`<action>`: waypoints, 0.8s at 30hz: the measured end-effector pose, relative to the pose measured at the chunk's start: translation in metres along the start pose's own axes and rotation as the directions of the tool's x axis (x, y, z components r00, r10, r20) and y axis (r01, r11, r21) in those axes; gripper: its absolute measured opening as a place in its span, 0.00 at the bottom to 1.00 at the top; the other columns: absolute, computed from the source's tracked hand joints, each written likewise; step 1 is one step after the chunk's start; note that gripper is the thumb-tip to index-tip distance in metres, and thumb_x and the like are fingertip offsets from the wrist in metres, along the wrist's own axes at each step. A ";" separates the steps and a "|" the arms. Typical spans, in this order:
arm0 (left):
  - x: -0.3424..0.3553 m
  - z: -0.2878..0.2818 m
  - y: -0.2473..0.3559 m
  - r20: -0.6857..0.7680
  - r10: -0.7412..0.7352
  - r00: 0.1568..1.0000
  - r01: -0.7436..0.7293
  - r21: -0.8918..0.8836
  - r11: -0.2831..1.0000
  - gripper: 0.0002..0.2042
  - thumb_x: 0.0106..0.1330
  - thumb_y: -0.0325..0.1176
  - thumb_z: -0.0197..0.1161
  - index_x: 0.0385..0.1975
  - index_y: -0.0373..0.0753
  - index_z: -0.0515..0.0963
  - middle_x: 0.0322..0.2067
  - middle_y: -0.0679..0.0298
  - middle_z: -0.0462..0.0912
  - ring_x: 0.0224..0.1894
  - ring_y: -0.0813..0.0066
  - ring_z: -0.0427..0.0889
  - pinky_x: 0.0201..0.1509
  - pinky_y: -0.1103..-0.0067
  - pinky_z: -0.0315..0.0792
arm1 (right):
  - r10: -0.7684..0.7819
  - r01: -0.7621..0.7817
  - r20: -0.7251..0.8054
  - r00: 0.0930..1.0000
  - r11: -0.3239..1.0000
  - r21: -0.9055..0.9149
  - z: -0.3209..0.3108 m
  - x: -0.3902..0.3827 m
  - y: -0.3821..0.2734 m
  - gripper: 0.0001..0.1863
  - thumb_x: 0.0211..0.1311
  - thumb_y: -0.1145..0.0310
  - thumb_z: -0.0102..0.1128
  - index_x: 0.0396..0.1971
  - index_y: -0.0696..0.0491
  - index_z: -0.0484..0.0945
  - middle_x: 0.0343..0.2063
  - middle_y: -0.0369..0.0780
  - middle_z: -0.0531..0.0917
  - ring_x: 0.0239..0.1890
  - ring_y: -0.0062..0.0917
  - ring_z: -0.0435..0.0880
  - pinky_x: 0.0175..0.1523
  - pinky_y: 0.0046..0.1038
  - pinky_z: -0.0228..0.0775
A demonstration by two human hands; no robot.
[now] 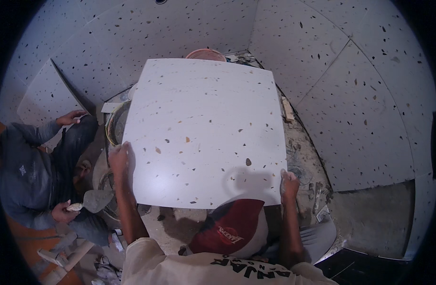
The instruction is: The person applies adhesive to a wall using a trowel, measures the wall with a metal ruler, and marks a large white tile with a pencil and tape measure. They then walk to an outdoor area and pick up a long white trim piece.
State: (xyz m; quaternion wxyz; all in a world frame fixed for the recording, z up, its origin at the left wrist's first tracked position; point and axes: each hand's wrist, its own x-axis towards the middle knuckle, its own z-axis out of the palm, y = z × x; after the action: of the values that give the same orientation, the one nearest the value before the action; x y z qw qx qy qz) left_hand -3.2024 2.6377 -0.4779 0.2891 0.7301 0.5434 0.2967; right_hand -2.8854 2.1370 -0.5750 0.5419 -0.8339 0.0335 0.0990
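Illumination: dim overall, cool bluish cast. Brightest surface is the pale speckled slab [208, 118], with diffuse glare toward its near left corner. A soft rounded shadow lies on its near right part; light appears to come from overhead on the near side. Floor [156, 232] past the near edge partly shadowed. Distortion: right wall [341, 133] joints bowed, corners black. Near left clutter [106, 270] murky.

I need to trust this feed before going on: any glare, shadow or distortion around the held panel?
Head view: a glare patch washes out the lower left of the speckled panel, near the left hand; a soft shadow falls at its lower right, toward the right hand; fisheye bending curves joints in the right-hand wall, and the corners go black.
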 end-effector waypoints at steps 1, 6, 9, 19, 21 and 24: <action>-0.002 0.011 0.015 0.037 -0.043 0.998 0.044 -0.031 0.999 0.19 0.60 0.42 0.62 0.32 0.26 0.81 0.23 0.54 0.81 0.28 0.67 0.78 0.37 0.71 0.70 | -0.020 0.018 -0.046 0.999 0.998 -0.054 -0.008 0.002 0.010 0.11 0.64 0.65 0.61 0.28 0.58 0.80 0.23 0.31 0.77 0.25 0.14 0.71 0.31 0.21 0.64; -0.010 0.052 0.042 0.134 -0.035 0.990 0.043 -0.058 0.997 0.18 0.59 0.41 0.63 0.32 0.26 0.81 0.25 0.52 0.84 0.29 0.65 0.81 0.38 0.70 0.71 | 0.120 -0.117 -0.080 0.990 0.992 0.043 -0.052 -0.002 0.033 0.12 0.64 0.66 0.61 0.31 0.62 0.78 0.24 0.34 0.79 0.28 0.17 0.73 0.36 0.24 0.67; -0.022 0.072 0.050 0.178 -0.098 0.979 0.111 -0.066 0.992 0.18 0.58 0.41 0.63 0.33 0.27 0.82 0.25 0.52 0.84 0.30 0.65 0.82 0.38 0.70 0.72 | 0.169 -0.160 -0.107 0.980 0.983 0.088 -0.062 -0.014 0.029 0.12 0.64 0.66 0.61 0.30 0.61 0.79 0.24 0.33 0.79 0.28 0.17 0.72 0.36 0.24 0.66; -0.033 0.121 0.038 0.262 -0.018 0.965 0.005 0.047 0.999 0.21 0.55 0.46 0.62 0.34 0.31 0.83 0.30 0.46 0.84 0.37 0.50 0.84 0.44 0.67 0.73 | 0.223 -0.198 -0.201 0.954 0.970 0.139 -0.092 -0.029 0.060 0.14 0.65 0.64 0.60 0.23 0.56 0.79 0.20 0.30 0.76 0.23 0.15 0.70 0.31 0.22 0.63; -0.037 0.129 0.028 0.272 -0.082 0.959 0.088 -0.011 0.996 0.21 0.55 0.47 0.62 0.34 0.31 0.83 0.31 0.46 0.84 0.38 0.50 0.84 0.44 0.66 0.73 | 0.213 -0.197 -0.215 0.953 0.976 0.095 -0.099 -0.021 0.081 0.16 0.63 0.62 0.63 0.20 0.57 0.76 0.19 0.30 0.72 0.23 0.15 0.65 0.29 0.24 0.60; -0.047 0.130 0.030 0.268 -0.080 0.960 0.061 0.079 0.995 0.21 0.54 0.46 0.62 0.34 0.31 0.83 0.31 0.46 0.84 0.38 0.51 0.84 0.45 0.66 0.73 | 0.175 -0.182 -0.240 0.955 0.983 -0.006 -0.104 -0.022 0.089 0.19 0.63 0.61 0.64 0.19 0.58 0.73 0.18 0.30 0.69 0.23 0.16 0.62 0.28 0.26 0.59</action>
State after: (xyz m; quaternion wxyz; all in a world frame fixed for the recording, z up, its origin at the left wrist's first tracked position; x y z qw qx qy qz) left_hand -3.0972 2.5725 -0.5466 0.3453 0.7538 0.5343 0.1643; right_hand -2.9077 2.0049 -0.6100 0.5111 -0.8408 0.1722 0.0469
